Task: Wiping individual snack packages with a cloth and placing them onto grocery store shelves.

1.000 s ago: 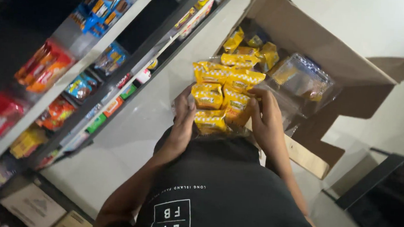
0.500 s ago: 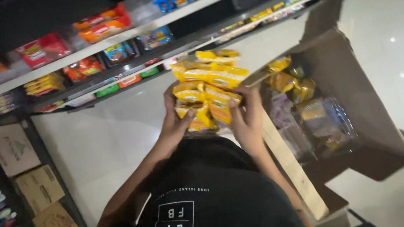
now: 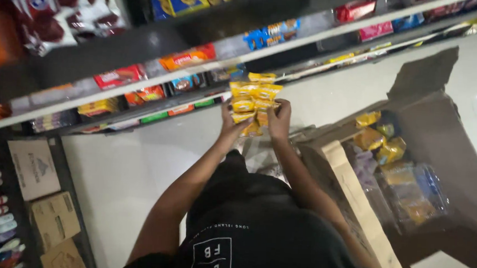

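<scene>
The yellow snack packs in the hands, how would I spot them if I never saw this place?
Find the long white-edged shelves. Just below them, the left hand and right hand together hold up the yellow snack packs. It is the only bundle lifted in the air; similar yellow packs lie in the cardboard box.

The pale tiled floor [image 3: 137,161] lies open between the person and the long white-edged store shelves [image 3: 198,71], leaving room to reach forward. Those shelves are packed with red, orange and blue snack packets [image 3: 120,77], so little gap shows there. To the right, the open brown cardboard box [image 3: 351,185] with raised flaps blocks sideways passage.
</scene>
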